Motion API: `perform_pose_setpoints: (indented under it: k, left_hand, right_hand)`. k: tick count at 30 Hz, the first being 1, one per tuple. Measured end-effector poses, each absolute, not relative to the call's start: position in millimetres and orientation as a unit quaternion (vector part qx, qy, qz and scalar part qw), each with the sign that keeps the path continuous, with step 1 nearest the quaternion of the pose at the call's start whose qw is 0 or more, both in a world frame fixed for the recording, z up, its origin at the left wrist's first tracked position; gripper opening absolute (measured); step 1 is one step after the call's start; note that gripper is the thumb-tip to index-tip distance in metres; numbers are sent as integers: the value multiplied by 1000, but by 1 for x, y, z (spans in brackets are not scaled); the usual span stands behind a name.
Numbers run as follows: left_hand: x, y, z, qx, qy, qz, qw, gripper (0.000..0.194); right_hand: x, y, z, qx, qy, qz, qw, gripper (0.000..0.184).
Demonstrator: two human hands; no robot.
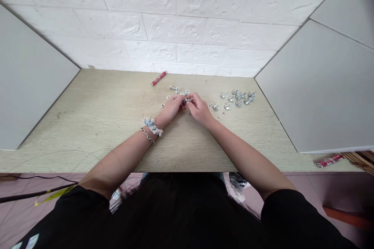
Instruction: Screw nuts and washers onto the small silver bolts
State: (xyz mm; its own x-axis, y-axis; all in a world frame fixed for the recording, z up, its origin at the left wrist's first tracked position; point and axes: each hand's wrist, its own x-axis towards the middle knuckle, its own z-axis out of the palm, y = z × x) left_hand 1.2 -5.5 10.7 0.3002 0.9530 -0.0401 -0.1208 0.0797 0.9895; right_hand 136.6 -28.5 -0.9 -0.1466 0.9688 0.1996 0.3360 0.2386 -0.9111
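Left hand (172, 108), right hand (200, 108) — each grip pinches one slim, shiny metal bolt (188, 100).

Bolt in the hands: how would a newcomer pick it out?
On the pale tabletop, below the white wall, find where the left hand and right hand meet. The silvery bolt shows between them. Unlike the bolts clustered to the right, this one is held.
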Motion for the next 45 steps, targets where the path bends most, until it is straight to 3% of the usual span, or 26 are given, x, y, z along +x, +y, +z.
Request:
perform_pose_setpoints:
  k: [45]
  left_hand:
    - [1, -2, 5, 508, 389, 446, 626, 27]
  right_hand:
    - [137, -28, 1, -477, -680, 368, 418, 18]
